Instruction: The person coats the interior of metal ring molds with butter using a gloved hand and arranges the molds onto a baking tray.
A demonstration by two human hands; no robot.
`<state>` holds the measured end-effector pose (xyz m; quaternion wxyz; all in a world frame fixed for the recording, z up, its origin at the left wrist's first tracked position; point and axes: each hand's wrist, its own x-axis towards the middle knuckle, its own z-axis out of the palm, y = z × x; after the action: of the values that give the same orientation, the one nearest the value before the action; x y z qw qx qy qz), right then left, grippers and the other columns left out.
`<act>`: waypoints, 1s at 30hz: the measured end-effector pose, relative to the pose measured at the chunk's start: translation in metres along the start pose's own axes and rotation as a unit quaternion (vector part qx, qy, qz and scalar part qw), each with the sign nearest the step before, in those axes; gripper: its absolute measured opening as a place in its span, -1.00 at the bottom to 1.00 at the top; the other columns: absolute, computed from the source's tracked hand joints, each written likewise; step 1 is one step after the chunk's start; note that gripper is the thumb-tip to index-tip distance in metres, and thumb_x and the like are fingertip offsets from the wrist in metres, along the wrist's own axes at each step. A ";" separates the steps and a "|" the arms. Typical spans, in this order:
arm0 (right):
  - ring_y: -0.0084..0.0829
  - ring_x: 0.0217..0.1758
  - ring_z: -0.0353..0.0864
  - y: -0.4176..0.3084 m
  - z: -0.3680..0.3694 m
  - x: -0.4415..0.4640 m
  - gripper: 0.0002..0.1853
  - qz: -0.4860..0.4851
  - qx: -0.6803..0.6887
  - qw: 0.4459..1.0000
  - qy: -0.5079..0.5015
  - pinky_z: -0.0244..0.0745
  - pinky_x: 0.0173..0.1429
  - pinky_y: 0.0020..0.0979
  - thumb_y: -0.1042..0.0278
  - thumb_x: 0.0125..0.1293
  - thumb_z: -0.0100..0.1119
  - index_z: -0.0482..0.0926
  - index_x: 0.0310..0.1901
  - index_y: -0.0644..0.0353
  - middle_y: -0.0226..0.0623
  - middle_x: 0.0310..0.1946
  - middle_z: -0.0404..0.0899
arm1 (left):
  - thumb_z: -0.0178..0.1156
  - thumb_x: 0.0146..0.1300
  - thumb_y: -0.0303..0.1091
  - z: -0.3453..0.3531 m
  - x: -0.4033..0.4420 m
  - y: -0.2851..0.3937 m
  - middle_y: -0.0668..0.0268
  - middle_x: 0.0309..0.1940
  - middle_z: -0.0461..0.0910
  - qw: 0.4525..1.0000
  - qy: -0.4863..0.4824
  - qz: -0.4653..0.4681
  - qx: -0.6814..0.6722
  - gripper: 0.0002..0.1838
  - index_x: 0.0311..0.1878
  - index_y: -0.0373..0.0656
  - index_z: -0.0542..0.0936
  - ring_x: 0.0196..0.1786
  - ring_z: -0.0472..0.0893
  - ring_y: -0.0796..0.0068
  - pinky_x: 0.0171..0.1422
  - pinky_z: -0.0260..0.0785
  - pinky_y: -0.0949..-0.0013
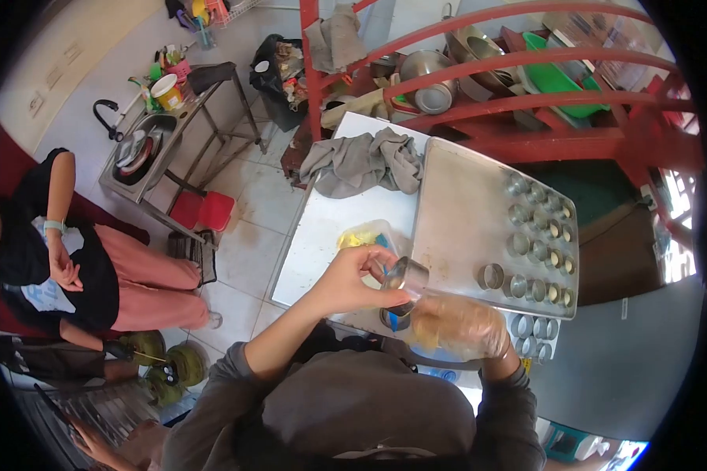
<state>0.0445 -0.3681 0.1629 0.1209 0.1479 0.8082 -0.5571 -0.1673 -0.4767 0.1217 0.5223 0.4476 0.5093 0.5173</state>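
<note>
My left hand (353, 279) is bare and closed round a small round metal ring mould (408, 276), held tilted in front of my chest. My right hand (459, 326) wears a clear plastic glove and is at the mould's right side; its fingers are blurred, and their grip cannot be made out. Beyond my left hand, a clear container with something yellow (359, 237) lies on the white table (306, 247). To the right, a large metal tray (456, 204) bears rows of similar ring moulds (538, 251).
A grey cloth (365, 163) lies at the table's far edge. More moulds (532, 337) stand below the tray. A person (78, 243) stands at the left by a sink (145, 149). Red railings (526, 102) with bowls (430, 74) rise behind. Another person's hand (94, 443) shows lower left.
</note>
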 end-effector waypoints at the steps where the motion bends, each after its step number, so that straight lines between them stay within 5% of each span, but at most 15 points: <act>1: 0.00 -0.35 0.57 0.000 0.000 0.001 -0.71 -0.076 -0.063 0.990 0.099 0.45 -0.26 -0.17 0.30 0.33 0.11 0.51 0.02 0.22 -0.06 -0.38 0.56 | 0.52 -0.14 -0.57 0.000 -0.002 -0.001 0.37 -0.14 0.56 1.000 0.004 0.012 -0.011 -0.45 0.00 -0.31 0.54 -0.21 0.52 0.64 -0.01 0.39 0.48; 3: -0.01 -0.33 0.57 0.004 0.001 0.004 -0.72 -0.217 -0.192 0.912 0.291 0.45 -0.25 -0.17 0.27 0.35 0.07 0.50 0.02 0.20 -0.05 -0.38 0.56 | 0.50 -0.14 -0.61 0.001 -0.004 -0.003 0.37 -0.14 0.56 0.999 0.009 0.036 -0.031 -0.45 0.00 -0.29 0.54 -0.21 0.52 0.65 0.00 0.40 0.48; 6: -0.02 -0.31 0.57 0.019 -0.006 0.020 -0.67 -0.064 -0.294 0.940 0.163 0.45 -0.24 -0.17 0.23 0.38 0.01 0.46 0.09 0.21 -0.06 -0.39 0.55 | 0.57 -0.18 -0.40 0.001 0.000 0.004 0.40 -0.19 0.57 0.997 0.026 0.058 -0.044 -0.44 -0.06 -0.26 0.57 -0.27 0.43 0.73 -0.08 0.33 0.55; 9: -0.04 -0.31 0.58 0.013 0.010 0.016 -0.64 0.043 -0.253 0.963 0.081 0.45 -0.24 -0.17 0.25 0.39 -0.01 0.42 0.14 0.21 -0.08 -0.42 0.56 | 0.57 -0.18 -0.41 -0.005 0.010 0.006 0.42 -0.18 0.56 0.997 0.023 0.065 -0.035 -0.44 -0.05 -0.26 0.56 -0.25 0.41 0.72 -0.07 0.31 0.57; 13: -0.04 -0.32 0.59 0.016 0.012 -0.002 -0.69 -0.048 0.006 0.998 0.033 0.44 -0.22 -0.14 0.27 0.36 -0.01 0.48 0.06 0.23 -0.04 -0.44 0.57 | 0.57 -0.18 -0.41 0.003 0.022 0.002 0.43 -0.19 0.57 0.998 -0.030 0.053 0.006 -0.43 -0.04 -0.27 0.56 -0.24 0.40 0.71 -0.05 0.28 0.57; 18: -0.02 -0.38 0.56 0.046 0.007 -0.011 -0.86 -0.084 -0.179 0.933 0.301 0.42 -0.28 -0.09 0.33 0.25 0.11 0.52 -0.30 0.22 -0.07 -0.50 0.54 | 0.54 -0.14 -0.47 0.034 0.032 0.010 0.43 -0.18 0.59 0.995 -0.071 0.027 -0.059 -0.47 -0.04 -0.25 0.56 -0.25 0.49 0.70 -0.03 0.30 0.56; 21: 0.02 -0.41 0.55 0.038 0.010 -0.026 -0.85 -0.021 -0.202 0.927 0.315 0.41 -0.30 -0.04 0.31 0.26 0.10 0.53 -0.27 0.21 -0.05 -0.52 0.53 | 0.53 -0.13 -0.50 0.043 0.046 0.014 0.43 -0.18 0.60 0.994 -0.085 0.028 -0.070 -0.48 -0.04 -0.24 0.56 -0.24 0.53 0.68 -0.05 0.31 0.58; 24: -0.12 -0.43 0.54 0.047 0.019 -0.038 -0.86 -0.044 -0.199 0.950 0.238 0.42 -0.35 -0.23 0.31 0.19 0.16 0.51 -0.35 0.19 -0.20 -0.51 0.54 | 0.54 -0.15 -0.47 0.053 0.063 0.008 0.44 -0.18 0.60 0.994 -0.087 0.010 -0.059 -0.46 -0.03 -0.24 0.55 -0.25 0.50 0.70 -0.07 0.31 0.57; 25: -0.30 -0.43 0.52 0.032 0.005 -0.050 -0.83 -0.005 0.069 0.991 0.119 0.40 -0.33 -0.35 0.27 0.25 0.07 0.49 -0.35 0.19 -0.28 -0.48 0.52 | 0.55 -0.15 -0.46 0.058 0.068 0.002 0.44 -0.19 0.59 0.994 -0.100 0.003 -0.046 -0.45 -0.03 -0.24 0.55 -0.25 0.49 0.70 -0.07 0.31 0.57; 28: -0.28 -0.36 0.52 0.049 -0.003 -0.065 -0.71 0.007 0.106 0.993 0.056 0.43 -0.20 -0.30 0.18 0.34 -0.07 0.51 -0.15 0.24 -0.26 -0.44 0.53 | 0.56 -0.17 -0.43 0.074 0.071 -0.011 0.45 -0.21 0.58 0.992 -0.125 -0.009 -0.014 -0.43 -0.03 -0.26 0.54 -0.26 0.47 0.70 -0.09 0.31 0.56; 30: -0.25 -0.34 0.51 0.052 -0.009 -0.079 -0.70 0.033 0.180 0.974 0.134 0.42 -0.18 -0.30 0.16 0.34 -0.03 0.49 -0.16 0.25 -0.19 -0.41 0.53 | 0.57 -0.18 -0.41 0.085 0.070 -0.006 0.46 -0.22 0.57 0.992 -0.128 -0.004 -0.004 -0.42 -0.03 -0.26 0.54 -0.26 0.45 0.70 -0.10 0.31 0.56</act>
<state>0.1368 -0.3503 0.1496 0.0010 0.2673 0.6984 -0.6639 -0.0862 -0.4027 0.1182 0.5868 0.5065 0.4379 0.4555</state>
